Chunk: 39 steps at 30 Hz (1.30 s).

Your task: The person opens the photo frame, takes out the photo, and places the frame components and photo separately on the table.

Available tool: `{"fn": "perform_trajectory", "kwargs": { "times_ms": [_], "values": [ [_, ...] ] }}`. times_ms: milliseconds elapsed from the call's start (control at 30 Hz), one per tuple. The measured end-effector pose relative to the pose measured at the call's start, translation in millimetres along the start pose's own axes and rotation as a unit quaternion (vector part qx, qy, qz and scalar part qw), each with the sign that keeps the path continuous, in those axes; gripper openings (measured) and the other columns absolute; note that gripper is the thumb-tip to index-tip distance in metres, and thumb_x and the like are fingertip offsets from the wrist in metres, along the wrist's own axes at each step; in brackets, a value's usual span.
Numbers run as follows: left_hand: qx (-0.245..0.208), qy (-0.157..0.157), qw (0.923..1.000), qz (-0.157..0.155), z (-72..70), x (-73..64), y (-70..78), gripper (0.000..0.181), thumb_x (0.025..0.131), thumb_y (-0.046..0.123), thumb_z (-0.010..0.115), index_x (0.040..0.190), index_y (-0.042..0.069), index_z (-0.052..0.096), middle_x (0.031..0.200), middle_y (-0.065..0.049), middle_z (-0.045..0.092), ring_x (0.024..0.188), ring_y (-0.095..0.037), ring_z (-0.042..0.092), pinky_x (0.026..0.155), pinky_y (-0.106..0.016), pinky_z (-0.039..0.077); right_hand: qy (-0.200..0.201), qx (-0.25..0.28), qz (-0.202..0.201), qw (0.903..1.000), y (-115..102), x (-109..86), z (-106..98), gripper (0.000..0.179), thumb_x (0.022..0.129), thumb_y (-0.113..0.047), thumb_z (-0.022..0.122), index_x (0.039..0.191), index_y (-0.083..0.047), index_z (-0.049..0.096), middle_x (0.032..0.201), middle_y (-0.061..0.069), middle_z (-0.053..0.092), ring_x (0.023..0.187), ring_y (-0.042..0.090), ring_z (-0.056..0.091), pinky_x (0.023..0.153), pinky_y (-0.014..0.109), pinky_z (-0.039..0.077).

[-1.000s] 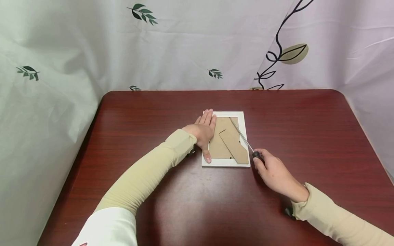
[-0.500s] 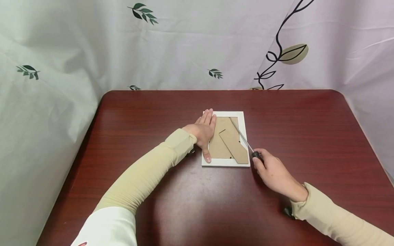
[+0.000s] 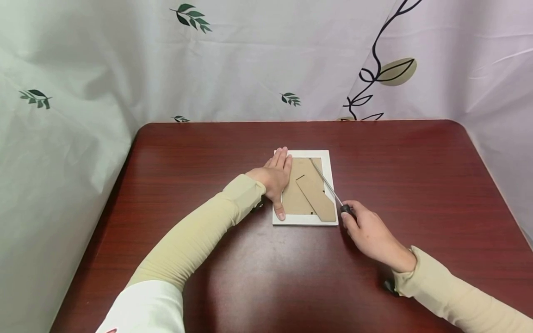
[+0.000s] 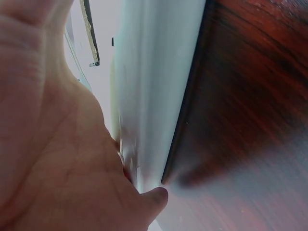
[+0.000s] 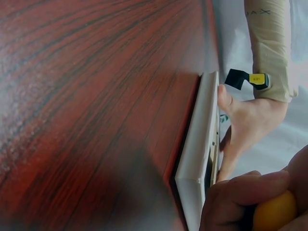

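Note:
A white picture frame lies face down on the table, its brown backing board and slanted easel leg facing up. My left hand rests flat along the frame's left side, fingers straight and thumb spread toward the near edge. In the left wrist view, the palm covers part of the white border. My right hand grips a screwdriver by its handle, which shows a yellow end in the right wrist view. The screwdriver's tip is at the backing's top edge, near the far right corner.
The dark red wooden table extends around the frame on all sides. A pale curtain with a leaf print hangs behind its far edge. A small black device with a yellow label is strapped to the left wrist.
Almost nothing differs. Both hands, the frame and the screwdriver keep their places, with only a very slight shift of the whole head view.

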State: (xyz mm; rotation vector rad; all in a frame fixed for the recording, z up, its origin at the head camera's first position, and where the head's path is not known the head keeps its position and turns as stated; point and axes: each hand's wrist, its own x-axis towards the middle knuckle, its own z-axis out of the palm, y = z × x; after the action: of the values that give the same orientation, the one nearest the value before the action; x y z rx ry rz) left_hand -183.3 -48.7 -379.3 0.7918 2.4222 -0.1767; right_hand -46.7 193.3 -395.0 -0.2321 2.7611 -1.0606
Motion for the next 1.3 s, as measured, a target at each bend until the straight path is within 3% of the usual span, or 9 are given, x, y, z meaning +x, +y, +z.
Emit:
{"fn": "perform_trajectory", "kwargs": {
  "times_ms": [1300],
  "values": [
    [0.008, -0.013, 0.9999, -0.004, -2.6, 0.2, 2.1, 0.170, 0.045, 0.073, 0.087, 0.155, -0.007, -0.015, 0.158, -0.029, -0.028, 0.149, -0.040, -0.021, 0.123, -0.043, -0.001, 0.001, 0.007, -0.002, 1.0000, -0.9, 1.5, 1.9, 0.024, 0.103, -0.009, 0.048, 0.122, 0.005, 0.056, 0.076, 0.001, 0.060, 0.066, 0.011, 0.057, 0.060, 0.029, 0.048]
  ]
}}
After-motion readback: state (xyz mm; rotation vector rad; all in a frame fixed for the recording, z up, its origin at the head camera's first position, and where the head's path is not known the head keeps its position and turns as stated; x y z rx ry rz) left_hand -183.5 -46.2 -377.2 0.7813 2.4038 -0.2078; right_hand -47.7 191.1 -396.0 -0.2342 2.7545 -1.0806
